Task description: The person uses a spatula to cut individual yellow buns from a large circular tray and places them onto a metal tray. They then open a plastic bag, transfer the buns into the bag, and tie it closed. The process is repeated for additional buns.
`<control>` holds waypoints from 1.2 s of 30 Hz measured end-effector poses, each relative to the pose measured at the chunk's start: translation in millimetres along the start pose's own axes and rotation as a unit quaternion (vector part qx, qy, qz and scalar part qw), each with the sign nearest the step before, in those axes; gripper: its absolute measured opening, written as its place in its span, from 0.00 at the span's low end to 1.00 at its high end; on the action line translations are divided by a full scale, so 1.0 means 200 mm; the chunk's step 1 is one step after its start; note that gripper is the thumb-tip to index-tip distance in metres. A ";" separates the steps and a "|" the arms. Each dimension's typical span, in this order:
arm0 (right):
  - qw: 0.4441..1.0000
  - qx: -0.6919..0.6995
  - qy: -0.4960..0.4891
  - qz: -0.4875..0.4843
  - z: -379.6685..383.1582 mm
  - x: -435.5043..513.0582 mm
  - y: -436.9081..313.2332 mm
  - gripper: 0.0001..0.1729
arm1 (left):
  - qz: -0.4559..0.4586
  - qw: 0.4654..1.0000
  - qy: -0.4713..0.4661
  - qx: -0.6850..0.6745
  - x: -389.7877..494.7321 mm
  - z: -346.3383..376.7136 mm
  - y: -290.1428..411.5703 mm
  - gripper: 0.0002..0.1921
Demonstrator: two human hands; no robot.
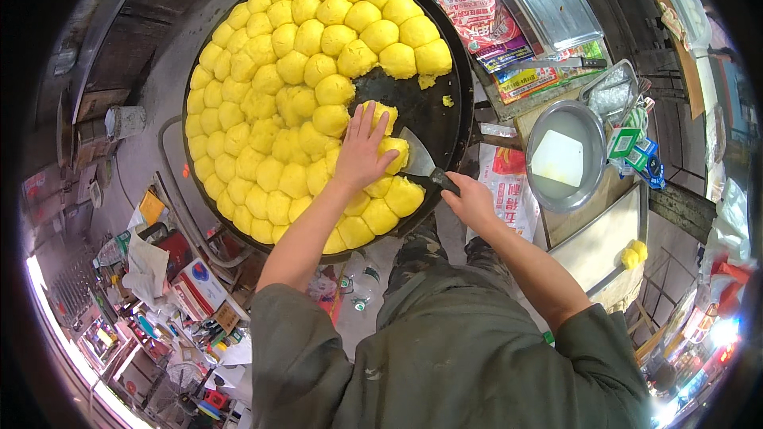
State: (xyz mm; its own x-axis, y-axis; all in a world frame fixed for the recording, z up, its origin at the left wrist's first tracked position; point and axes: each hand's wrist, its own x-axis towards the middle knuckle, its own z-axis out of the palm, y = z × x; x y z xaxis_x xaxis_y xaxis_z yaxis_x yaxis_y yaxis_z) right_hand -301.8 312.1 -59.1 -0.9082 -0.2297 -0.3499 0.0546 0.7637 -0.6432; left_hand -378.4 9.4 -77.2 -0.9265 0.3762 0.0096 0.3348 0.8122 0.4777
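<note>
Round yellow buns (310,36), packed side by side, cover most of a large round black pan (411,101). My left hand (362,152) lies flat with spread fingers on buns beside the bare part of the pan. My right hand (471,199) grips the dark handle of a metal scraper (417,155). The scraper's broad blade is against a bun at the gap's edge, just right of my left hand. Whether the blade is under that bun cannot be told. Crumbs (447,100) lie on the bare pan surface.
Right of the pan stands a metal basin (536,190) holding cloudy liquid and a white plastic scraper (557,158). Above it are a knife (560,63), printed packaging (471,0) and a metal tray (545,0). A yellow-ended tool (633,255) rests lower right. Plastic bottles (363,283) lie below the pan.
</note>
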 end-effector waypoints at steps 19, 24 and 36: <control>0.994 0.086 -0.007 0.074 0.03 0.28 -0.28 0.27 | -0.088 0.983 0.121 -0.104 0.21 0.15 0.00 0.34; 0.988 0.132 0.071 -0.033 -0.03 0.27 -0.19 0.25 | -0.069 0.984 0.160 -0.029 0.31 0.16 0.07 0.32; 0.971 0.176 0.158 -0.039 -0.70 -0.44 0.09 0.30 | 0.067 0.992 -0.017 -0.101 0.45 -0.30 1.11 0.50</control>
State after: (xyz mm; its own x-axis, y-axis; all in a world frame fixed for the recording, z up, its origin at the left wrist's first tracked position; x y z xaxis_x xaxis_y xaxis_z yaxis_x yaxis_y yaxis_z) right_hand -279.1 430.4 55.4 -0.9943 -0.0386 -0.0996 0.0685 0.4849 -0.8719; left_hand -397.4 196.6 83.2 -0.8681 0.4931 0.0575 0.4110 0.6488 0.6404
